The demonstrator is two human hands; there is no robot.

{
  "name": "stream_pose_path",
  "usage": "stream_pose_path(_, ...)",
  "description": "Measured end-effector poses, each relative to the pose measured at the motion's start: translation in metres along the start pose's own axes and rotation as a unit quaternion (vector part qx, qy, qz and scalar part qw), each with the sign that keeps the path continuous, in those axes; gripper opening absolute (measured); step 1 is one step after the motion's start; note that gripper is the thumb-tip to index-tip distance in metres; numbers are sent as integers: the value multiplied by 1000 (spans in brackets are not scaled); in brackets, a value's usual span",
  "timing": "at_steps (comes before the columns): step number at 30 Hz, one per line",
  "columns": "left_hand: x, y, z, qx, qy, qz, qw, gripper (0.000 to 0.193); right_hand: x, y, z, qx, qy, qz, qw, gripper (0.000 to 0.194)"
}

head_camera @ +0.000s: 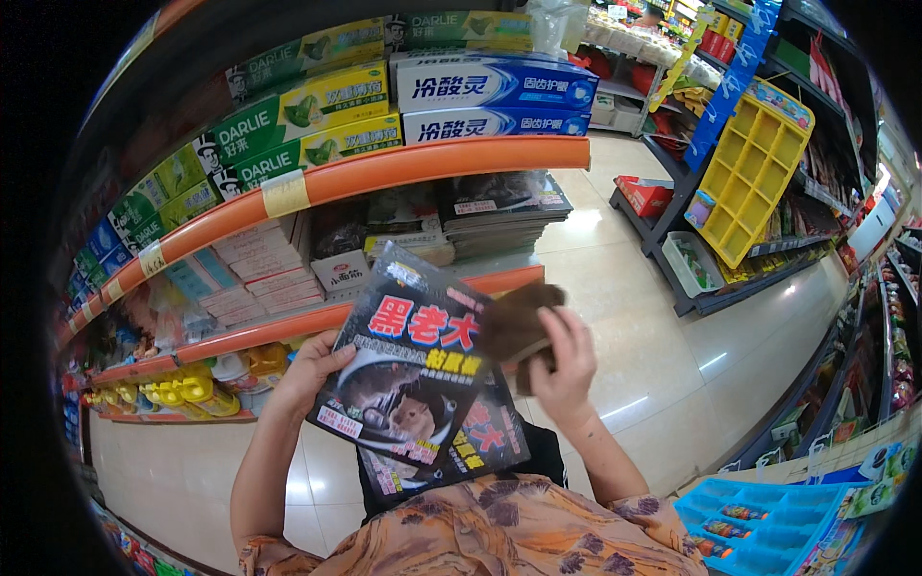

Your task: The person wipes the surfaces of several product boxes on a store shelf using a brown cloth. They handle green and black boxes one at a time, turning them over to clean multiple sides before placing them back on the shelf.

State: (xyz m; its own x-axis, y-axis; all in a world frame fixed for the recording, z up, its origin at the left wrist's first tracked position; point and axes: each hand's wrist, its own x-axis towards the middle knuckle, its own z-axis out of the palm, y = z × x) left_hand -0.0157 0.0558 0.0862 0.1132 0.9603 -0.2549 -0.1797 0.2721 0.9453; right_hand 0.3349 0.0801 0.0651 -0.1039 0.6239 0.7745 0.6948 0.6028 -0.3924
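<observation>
My left hand (pixel 315 373) grips the left edge of a black mouse glue-board package (pixel 414 360), its thumb on the printed front. The package is tilted and carries a picture of a mouse and large red lettering. A brown cloth (pixel 515 324) is bunched in my right hand (pixel 567 371), at the package's upper right corner; whether it touches the surface I cannot tell. Under the held package, a second similar black package (pixel 497 432) rests on my lap, partly covered.
Ahead, a shelf with an orange edge (pixel 446 162) bears Darlie toothpaste boxes (pixel 302 122) and blue-white cartons (pixel 497 86). Below are a stack of similar black packages (pixel 500 216) and yellow bottles (pixel 205 396). A yellow compartment tray (pixel 756 173) leans at right; a blue tray (pixel 771 511) is lower right.
</observation>
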Motion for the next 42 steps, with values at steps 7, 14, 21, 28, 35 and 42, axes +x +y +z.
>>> stream_pose_path(7,7,-14,21,-72,24,70,995,21,-24,-85,38,74,-153,-362,916,42)
stream_pose_path(14,-5,-16,3,-67,101,93,988,26,-11,-32,40,-17,-91,-144,985,50)
stream_pose_path(21,-16,-20,-18,-188,129,122,966,26,-29,6,23,-20,-146,25,989,58)
stream_pose_path(28,-13,-15,-15,-217,114,157,957,25,-58,-27,22,92,-321,-111,936,60)
stream_pose_path(35,-7,-20,-6,-219,108,155,957,26,-53,-41,34,180,-469,-166,849,66)
stream_pose_path(42,-9,-21,-2,-228,114,160,954,25,-36,-1,13,332,-395,105,850,47)
